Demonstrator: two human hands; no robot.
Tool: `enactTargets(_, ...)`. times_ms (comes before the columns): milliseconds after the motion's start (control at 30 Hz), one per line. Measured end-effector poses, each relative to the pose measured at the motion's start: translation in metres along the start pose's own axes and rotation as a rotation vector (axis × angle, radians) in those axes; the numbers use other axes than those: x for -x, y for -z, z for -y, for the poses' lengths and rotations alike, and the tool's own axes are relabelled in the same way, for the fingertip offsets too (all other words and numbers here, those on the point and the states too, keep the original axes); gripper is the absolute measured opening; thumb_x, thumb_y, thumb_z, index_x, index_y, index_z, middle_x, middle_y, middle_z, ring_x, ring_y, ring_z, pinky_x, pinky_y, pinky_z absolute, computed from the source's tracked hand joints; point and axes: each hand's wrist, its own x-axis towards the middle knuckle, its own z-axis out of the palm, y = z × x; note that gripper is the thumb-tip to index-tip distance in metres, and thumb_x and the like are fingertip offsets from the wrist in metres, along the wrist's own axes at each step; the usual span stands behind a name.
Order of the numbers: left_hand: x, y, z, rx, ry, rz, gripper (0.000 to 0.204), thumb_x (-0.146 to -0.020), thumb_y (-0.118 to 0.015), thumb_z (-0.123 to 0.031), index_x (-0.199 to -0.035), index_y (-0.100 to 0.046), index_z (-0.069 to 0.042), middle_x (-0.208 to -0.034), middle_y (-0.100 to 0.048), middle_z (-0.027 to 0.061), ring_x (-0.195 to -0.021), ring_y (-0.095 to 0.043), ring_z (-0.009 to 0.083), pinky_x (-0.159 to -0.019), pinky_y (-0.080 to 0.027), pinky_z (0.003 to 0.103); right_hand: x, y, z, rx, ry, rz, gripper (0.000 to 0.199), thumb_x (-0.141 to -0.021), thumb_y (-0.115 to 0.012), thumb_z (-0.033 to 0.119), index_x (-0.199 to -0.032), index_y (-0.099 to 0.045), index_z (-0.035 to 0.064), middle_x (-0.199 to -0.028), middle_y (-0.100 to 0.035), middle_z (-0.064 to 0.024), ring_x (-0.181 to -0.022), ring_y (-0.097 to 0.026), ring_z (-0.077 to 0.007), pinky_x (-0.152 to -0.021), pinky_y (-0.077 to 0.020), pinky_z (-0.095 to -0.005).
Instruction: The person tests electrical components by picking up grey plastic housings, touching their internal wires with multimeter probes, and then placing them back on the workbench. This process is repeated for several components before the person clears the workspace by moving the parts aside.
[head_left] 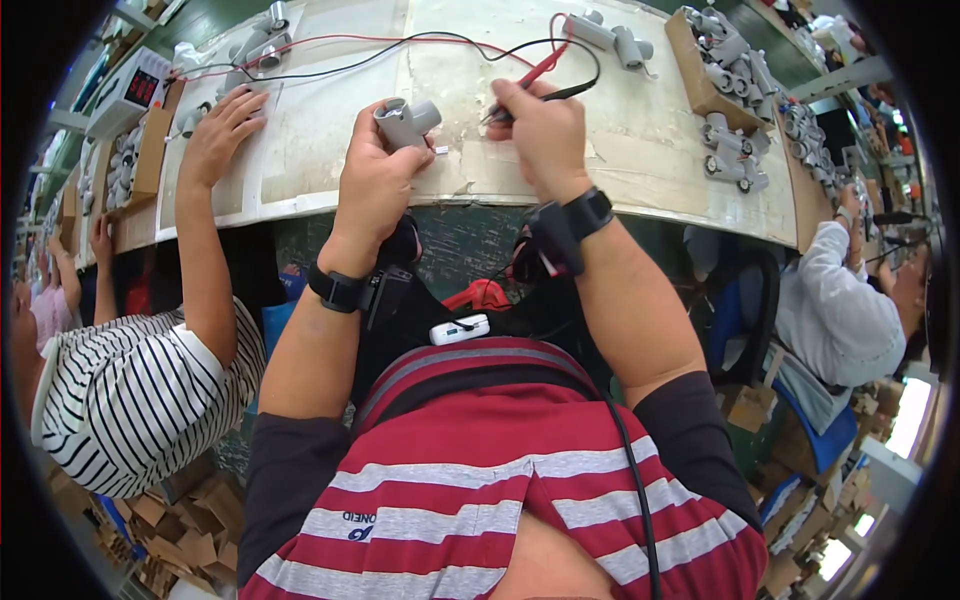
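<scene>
My left hand [376,180] is closed round a grey T-shaped plastic housing [403,124] above the table, its round open end facing up. A small white end of a wire or connector [441,150] sticks out below the housing, by my left fingertips. In my right hand [548,135], to the right of the housing and apart from it, is a pair of test probes. The red probe [545,66] and the black probe [572,91] pass between the fingers, with their tips pointing left toward the housing. My right palm is hidden.
Red and black leads [405,38] run across the table [320,150] to a white meter box [130,92] with a red display. More grey housings [722,150] lie right, beside a full cardboard box [690,75]. A co-worker's hand [225,130] rests on the table at left; another person [835,300] sits at right.
</scene>
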Motion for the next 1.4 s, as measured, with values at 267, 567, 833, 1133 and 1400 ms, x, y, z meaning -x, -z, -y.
enactTargets(267,0.011,-0.007,0.009,-0.024,-0.089,0.018,0.051,-0.094,-0.064,0.006,-0.140,-0.043,-0.001,-0.123,-0.063,0.0141,-0.108,-0.067,0.0190,-0.092,-0.057,0.032,0.032,-0.027,-0.007,0.120,0.029,0.077,0.023,-0.093,-0.077,0.018,-0.093,-0.074,-0.0054,-0.075,-0.071,-0.0072,-0.061,-0.066,-0.0122,-0.055,-0.0552,-0.0269)
enactTargets(567,0.014,-0.007,0.010,0.042,-0.082,0.012,0.050,-0.094,-0.065,0.005,-0.139,-0.043,-0.002,-0.122,-0.062,0.0131,-0.108,-0.066,0.0181,-0.092,-0.055,0.031,0.031,-0.027,-0.020,0.244,0.134,0.059,0.021,-0.093,-0.077,0.017,-0.092,-0.075,-0.0035,-0.074,-0.071,-0.0057,-0.060,-0.066,-0.0105,-0.054,-0.0529,-0.0256)
enactTargets(833,0.019,-0.006,0.025,0.092,-0.162,0.050,0.052,-0.094,-0.064,0.007,-0.140,-0.041,-0.003,-0.122,-0.061,0.0125,-0.112,-0.065,0.0190,-0.096,-0.054,0.033,0.031,-0.026,-0.026,0.312,0.226,0.044,0.019,-0.093,-0.077,0.016,-0.092,-0.075,-0.0037,-0.072,-0.071,-0.0060,-0.059,-0.065,-0.0101,-0.053,-0.0518,-0.0250)
enactTargets(1133,0.020,-0.004,0.027,0.089,-0.178,0.080,0.054,-0.094,-0.064,0.008,-0.141,-0.041,-0.004,-0.126,-0.060,0.0122,-0.115,-0.063,0.0191,-0.099,-0.053,0.034,0.033,-0.028,-0.023,0.311,0.215,0.048,0.019,-0.093,-0.076,0.015,-0.091,-0.075,-0.0039,-0.071,-0.071,-0.0057,-0.059,-0.065,-0.0093,-0.053,-0.0513,-0.0247)
enactTargets(1400,0.020,-0.004,0.028,0.081,-0.190,0.078,0.053,-0.094,-0.064,0.008,-0.141,-0.041,-0.004,-0.126,-0.060,0.0117,-0.116,-0.063,0.0183,-0.100,-0.052,0.034,0.031,-0.028,-0.026,0.345,0.223,0.041,0.019,-0.094,-0.076,0.016,-0.091,-0.075,-0.0032,-0.072,-0.070,-0.0047,-0.059,-0.064,-0.0089,-0.053,-0.0504,-0.0243)
